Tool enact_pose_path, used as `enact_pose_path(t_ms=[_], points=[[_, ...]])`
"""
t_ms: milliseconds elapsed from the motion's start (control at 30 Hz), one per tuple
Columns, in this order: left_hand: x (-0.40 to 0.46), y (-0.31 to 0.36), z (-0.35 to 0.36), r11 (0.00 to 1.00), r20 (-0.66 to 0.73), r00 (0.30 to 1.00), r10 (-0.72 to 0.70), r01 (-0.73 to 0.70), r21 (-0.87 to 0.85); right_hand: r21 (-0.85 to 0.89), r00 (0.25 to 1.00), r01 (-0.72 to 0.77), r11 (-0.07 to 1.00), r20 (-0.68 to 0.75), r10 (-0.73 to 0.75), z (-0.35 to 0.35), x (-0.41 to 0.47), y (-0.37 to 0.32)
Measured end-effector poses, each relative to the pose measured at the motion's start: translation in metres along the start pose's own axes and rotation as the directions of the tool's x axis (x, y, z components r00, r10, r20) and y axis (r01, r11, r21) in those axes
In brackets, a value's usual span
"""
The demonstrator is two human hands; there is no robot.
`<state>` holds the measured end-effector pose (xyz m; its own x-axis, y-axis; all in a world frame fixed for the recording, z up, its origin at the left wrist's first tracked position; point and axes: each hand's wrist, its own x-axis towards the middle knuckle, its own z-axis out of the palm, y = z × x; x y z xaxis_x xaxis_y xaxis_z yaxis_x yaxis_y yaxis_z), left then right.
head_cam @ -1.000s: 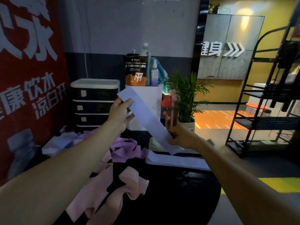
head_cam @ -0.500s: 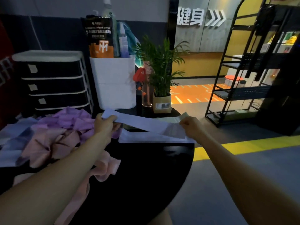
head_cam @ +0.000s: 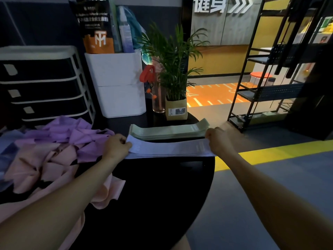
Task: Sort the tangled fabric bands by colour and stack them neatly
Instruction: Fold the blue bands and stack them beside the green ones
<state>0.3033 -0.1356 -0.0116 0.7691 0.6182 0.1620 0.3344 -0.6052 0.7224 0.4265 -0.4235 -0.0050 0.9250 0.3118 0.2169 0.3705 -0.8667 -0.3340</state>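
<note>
A pale lavender-white band lies stretched flat across the black round table, on top of a low stack of like bands. My left hand pinches its left end and my right hand pinches its right end. Just behind it sits a neat stack of pale green bands. To the left lies a tangled heap of purple bands and pink bands, with one pink band trailing toward the table's front.
At the table's back stand a black drawer unit, a white box holding bottles and a pouch, a glass bottle and a potted plant. A black metal rack stands on the floor to the right.
Both hands have lowered the pale band from a raised diagonal down flat onto its stack. The view has tilted down and the green stack has come into sight.
</note>
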Motion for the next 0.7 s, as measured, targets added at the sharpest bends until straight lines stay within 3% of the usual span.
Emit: enact_pose_path(t_ms=[367, 500, 600, 700], points=[[-0.004, -0.002, -0.002, 0.998, -0.061, 0.998, 0.003, -0.007, -0.06, -0.08, 0.999, 0.011, 0.997, -0.052, -0.016, 0.006, -0.003, -0.003], [-0.006, -0.006, 0.003, 0.989, -0.049, 0.998, -0.03, 0.022, -0.146, -0.1, 0.993, 0.08, 0.992, -0.08, -0.088, 0.005, -0.01, -0.021], [-0.009, -0.011, 0.005, 0.967, -0.054, 0.998, -0.043, 0.028, -0.254, 0.083, 0.974, 0.218, 0.972, 0.039, -0.221, 0.009, -0.016, -0.049], [-0.012, -0.019, 0.009, 0.96, -0.07, 0.997, 0.015, -0.034, -0.279, 0.128, 0.918, 0.308, 0.943, 0.219, -0.33, 0.017, -0.018, -0.075]])
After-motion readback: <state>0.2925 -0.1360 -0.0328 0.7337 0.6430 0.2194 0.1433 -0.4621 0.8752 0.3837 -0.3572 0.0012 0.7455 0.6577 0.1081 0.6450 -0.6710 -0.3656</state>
